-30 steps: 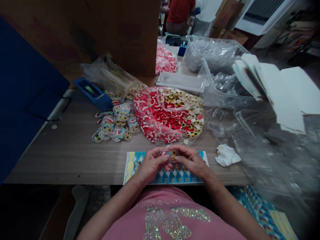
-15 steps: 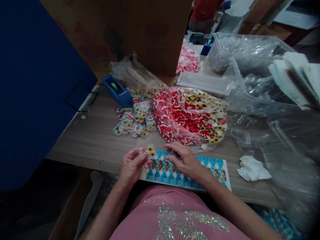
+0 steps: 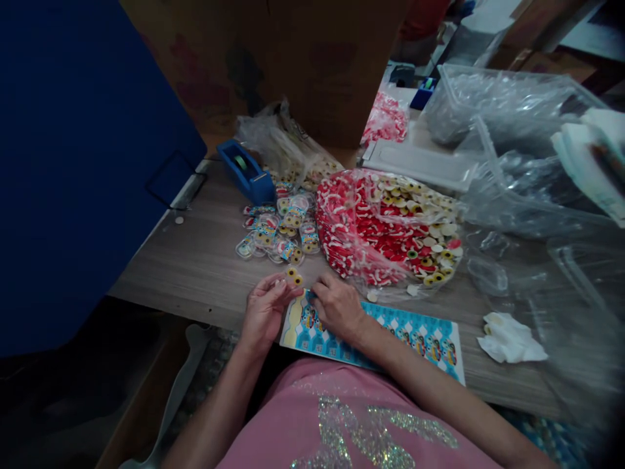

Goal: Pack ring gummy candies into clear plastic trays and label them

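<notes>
My left hand [image 3: 266, 311] pinches a small clear plastic pack [image 3: 293, 276] with yellow, dark-centred eye pieces in it, just above the sheet's upper left corner. Close beside it, my right hand [image 3: 338, 307] is closed, its fingertips bent down at the top edge of a blue sticker. That sticker belongs to a printed sticker sheet [image 3: 381, 335] lying in front of me, with a bare yellowish strip at its left end. The exact grip of the right fingertips is partly hidden. Beyond my left hand lies a pile of similar packs with blue stickers [image 3: 280, 228].
A large open plastic bag of red-and-white and yellow pieces [image 3: 385, 228] sits behind my hands. Left of it stands a blue tape dispenser [image 3: 247, 172]. Clear plastic bins [image 3: 498, 78] are at the right, near a crumpled white paper [image 3: 512, 339]. A cardboard box [image 3: 303, 65] rises behind.
My right hand has moved left across the sheet and its spread fingers have closed at the sticker edge. The left hand still holds the clear pack. The view has shifted slightly left.
</notes>
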Action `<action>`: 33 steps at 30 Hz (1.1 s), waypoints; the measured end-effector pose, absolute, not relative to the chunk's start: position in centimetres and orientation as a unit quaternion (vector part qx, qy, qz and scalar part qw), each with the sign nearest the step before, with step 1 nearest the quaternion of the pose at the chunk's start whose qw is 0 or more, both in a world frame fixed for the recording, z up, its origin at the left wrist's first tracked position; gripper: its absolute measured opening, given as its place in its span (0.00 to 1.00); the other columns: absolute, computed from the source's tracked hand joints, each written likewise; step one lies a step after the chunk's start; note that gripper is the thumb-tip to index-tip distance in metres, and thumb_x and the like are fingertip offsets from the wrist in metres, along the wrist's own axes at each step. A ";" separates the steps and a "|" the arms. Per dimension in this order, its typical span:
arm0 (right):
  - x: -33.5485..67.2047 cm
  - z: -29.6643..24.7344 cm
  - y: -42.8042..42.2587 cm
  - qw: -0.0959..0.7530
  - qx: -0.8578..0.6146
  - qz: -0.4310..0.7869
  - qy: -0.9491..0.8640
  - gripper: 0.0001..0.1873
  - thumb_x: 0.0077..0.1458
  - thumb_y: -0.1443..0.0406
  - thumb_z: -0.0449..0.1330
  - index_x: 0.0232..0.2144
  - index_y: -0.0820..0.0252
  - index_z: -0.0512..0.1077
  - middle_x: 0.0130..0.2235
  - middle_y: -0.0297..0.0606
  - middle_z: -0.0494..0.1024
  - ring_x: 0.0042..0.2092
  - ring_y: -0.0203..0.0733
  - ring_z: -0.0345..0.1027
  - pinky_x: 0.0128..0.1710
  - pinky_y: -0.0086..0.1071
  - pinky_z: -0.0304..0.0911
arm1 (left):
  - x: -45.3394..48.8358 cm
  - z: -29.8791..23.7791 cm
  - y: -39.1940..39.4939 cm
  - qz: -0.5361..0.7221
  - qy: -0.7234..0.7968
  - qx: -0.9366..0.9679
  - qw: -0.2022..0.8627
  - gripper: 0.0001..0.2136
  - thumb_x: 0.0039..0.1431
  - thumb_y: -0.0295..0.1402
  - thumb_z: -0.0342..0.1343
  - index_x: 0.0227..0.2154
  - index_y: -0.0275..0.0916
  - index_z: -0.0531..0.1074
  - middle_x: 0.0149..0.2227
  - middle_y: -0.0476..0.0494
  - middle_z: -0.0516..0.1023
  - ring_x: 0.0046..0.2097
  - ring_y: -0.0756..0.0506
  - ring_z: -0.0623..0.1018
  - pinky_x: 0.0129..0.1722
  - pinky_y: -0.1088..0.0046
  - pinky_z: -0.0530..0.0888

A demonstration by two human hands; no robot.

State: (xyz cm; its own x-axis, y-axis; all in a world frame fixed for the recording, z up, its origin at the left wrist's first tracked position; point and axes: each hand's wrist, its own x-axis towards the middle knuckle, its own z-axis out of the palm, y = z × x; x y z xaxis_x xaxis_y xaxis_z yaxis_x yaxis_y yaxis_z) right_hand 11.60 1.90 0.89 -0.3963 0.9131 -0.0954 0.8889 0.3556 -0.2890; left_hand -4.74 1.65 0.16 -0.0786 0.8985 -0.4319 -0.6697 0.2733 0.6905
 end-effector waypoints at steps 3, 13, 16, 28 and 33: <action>11.5 0.0 1.7 0.060 -0.546 0.149 -0.822 0.09 0.59 0.69 0.54 0.36 0.61 0.75 0.40 0.43 0.75 0.36 0.40 0.69 0.35 0.31 0.61 | -5.0 -0.1 1.8 0.583 0.426 0.135 0.679 0.14 0.37 0.26 0.72 0.29 0.35 0.76 0.25 0.49 0.81 0.29 0.47 0.81 0.38 0.64 0.81; 12.5 -1.1 0.5 0.310 -0.459 0.215 -0.804 0.08 0.58 0.73 0.49 0.36 0.60 0.66 0.47 0.50 0.71 0.47 0.45 0.69 0.45 0.36 0.68 | -7.1 -0.2 2.3 0.478 0.354 0.213 0.775 0.11 0.43 0.29 0.70 0.31 0.36 0.78 0.26 0.47 0.81 0.28 0.46 0.81 0.36 0.65 0.80; 12.6 -1.0 0.2 0.320 -0.462 0.235 -0.793 0.07 0.59 0.73 0.48 0.36 0.59 0.64 0.49 0.52 0.70 0.50 0.47 0.68 0.46 0.40 0.68 | -7.5 -0.3 2.3 0.438 0.307 0.264 0.803 0.10 0.44 0.29 0.69 0.32 0.36 0.78 0.26 0.47 0.81 0.26 0.46 0.80 0.30 0.69 0.79; 14.2 -0.7 -0.5 0.307 -0.434 0.355 -0.769 0.20 0.55 0.75 0.52 0.49 0.59 0.66 0.56 0.49 0.65 0.56 0.46 0.65 0.54 0.44 0.64 | -7.5 -0.5 2.0 0.408 0.332 0.309 0.792 0.10 0.46 0.30 0.68 0.32 0.35 0.78 0.27 0.44 0.81 0.27 0.43 0.81 0.30 0.65 0.80; 13.1 -1.5 -0.9 0.263 -0.456 0.291 -0.799 0.15 0.51 0.75 0.56 0.41 0.59 0.74 0.55 0.48 0.67 0.56 0.50 0.62 0.55 0.49 0.62 | -7.6 -0.5 2.1 0.390 0.335 0.315 0.798 0.10 0.45 0.31 0.69 0.32 0.36 0.78 0.27 0.43 0.81 0.26 0.43 0.81 0.30 0.68 0.78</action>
